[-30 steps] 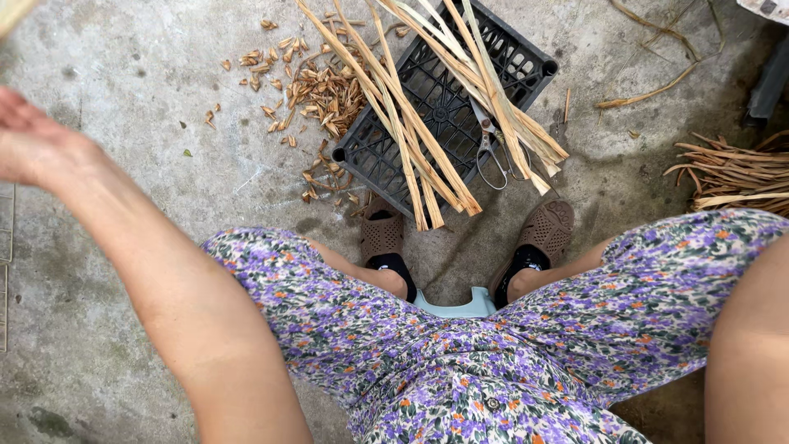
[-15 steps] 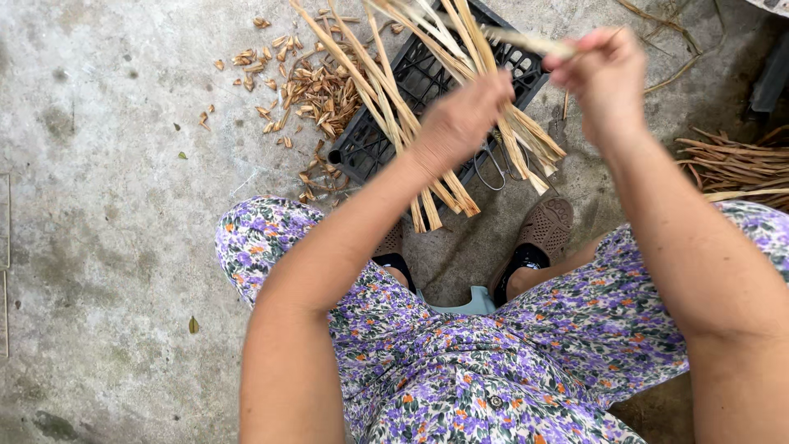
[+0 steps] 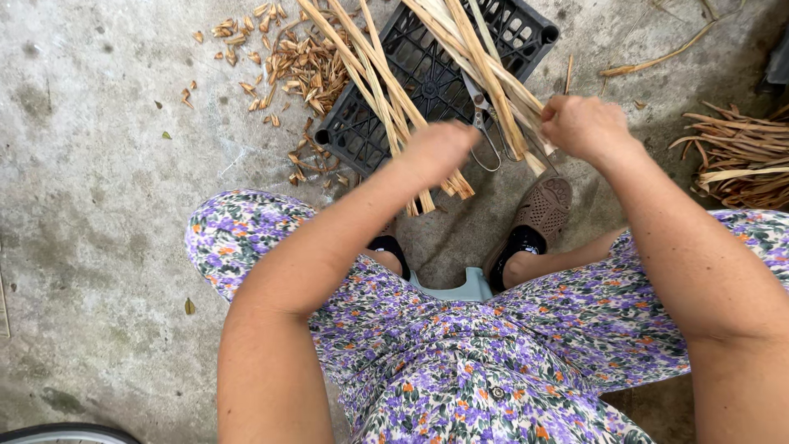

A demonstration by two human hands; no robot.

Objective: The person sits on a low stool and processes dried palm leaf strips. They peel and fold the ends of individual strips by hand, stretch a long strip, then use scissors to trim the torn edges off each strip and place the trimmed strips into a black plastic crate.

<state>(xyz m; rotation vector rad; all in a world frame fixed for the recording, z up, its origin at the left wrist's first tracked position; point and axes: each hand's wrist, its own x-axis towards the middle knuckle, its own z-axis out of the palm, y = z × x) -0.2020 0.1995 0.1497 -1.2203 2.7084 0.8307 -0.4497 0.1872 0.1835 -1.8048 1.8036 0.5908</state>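
Head view, looking straight down: nearest lies the lap in a purple floral garment (image 3: 460,370), knees spread to either side; between the knees shows the pale edge of a low stool (image 3: 460,288), and just past it two feet in brown and black slippers (image 3: 538,215) rest on the concrete floor (image 3: 99,222); both forearms reach forward over the lap, the hands held apart from each other above the near edge of a black plastic crate (image 3: 427,74); the left hand (image 3: 440,150) is curled over the lower ends of a bundle of pale fibre strips (image 3: 386,90), touching them, though whether its fingers are clamped on a strip I cannot tell, since the back of the hand hides them; the right hand (image 3: 585,127) is closed in a fist on the near ends of a second bundle of strips (image 3: 481,62) that slants across the crate; between the two hands a pair of metal scissors (image 3: 485,123) lies on the crate, its loop handles toward the person; both bundles rest on the crate and overhang its near rim; farther left, a scatter of small brown cut pieces (image 3: 292,70) lies on the floor beside the crate; off to the right, well apart, sits a heap of darker dried strips (image 3: 740,160).
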